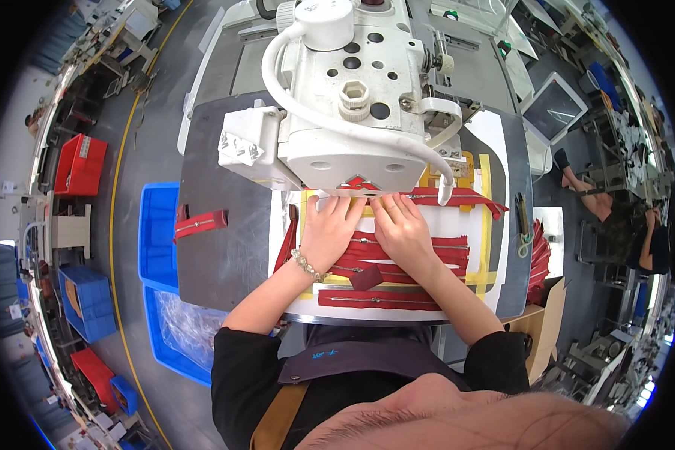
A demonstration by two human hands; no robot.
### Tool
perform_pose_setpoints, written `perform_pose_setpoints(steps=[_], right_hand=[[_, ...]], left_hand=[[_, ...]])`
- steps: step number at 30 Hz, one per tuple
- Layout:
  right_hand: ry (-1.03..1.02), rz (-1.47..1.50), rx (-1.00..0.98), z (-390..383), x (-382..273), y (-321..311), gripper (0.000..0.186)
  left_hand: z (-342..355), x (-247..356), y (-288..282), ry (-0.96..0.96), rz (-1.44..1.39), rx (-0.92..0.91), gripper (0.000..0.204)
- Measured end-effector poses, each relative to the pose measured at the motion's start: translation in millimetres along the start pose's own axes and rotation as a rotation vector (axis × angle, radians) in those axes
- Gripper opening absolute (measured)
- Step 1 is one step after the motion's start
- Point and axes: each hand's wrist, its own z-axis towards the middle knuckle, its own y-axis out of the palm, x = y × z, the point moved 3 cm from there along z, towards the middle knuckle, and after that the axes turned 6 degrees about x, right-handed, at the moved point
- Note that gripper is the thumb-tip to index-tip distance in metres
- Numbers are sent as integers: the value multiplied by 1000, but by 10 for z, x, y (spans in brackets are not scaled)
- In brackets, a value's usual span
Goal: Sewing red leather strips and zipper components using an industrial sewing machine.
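My left hand (pixel 331 229) and my right hand (pixel 402 229) lie flat side by side on red zipper strips (pixel 446 253) set in a white template with yellow tape borders (pixel 485 247), just in front of the white sewing machine head (pixel 345 97). Fingers of both hands are spread and press the red fabric near the needle area; neither grips anything. A bead bracelet is on my left wrist. Another red zipper strip (pixel 379 299) lies at the template's near edge. A red strip (pixel 461 198) runs to the right beyond my right hand.
A loose red zipper piece (pixel 200 223) lies on the grey table (pixel 217 270) at left. Blue bins (pixel 157 232) stand left of the table, one holding clear plastic. More red pieces (pixel 538 259) hang at the right edge. Another person sits at far right (pixel 615 210).
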Motion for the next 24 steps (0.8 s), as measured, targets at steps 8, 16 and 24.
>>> perform_pose_setpoints(steps=[8,16,24], right_hand=[[-18,-5,-9,-1,22,0,35],[-5,148,-94,0,83,-73,33],[-48,235,-70,29,152,-16,25]], left_hand=[[19,-15,-20,20,-2,-8,37],[-6,-56,8,40,12,14,41],[-15,-362,25,33,-112,-118,35]])
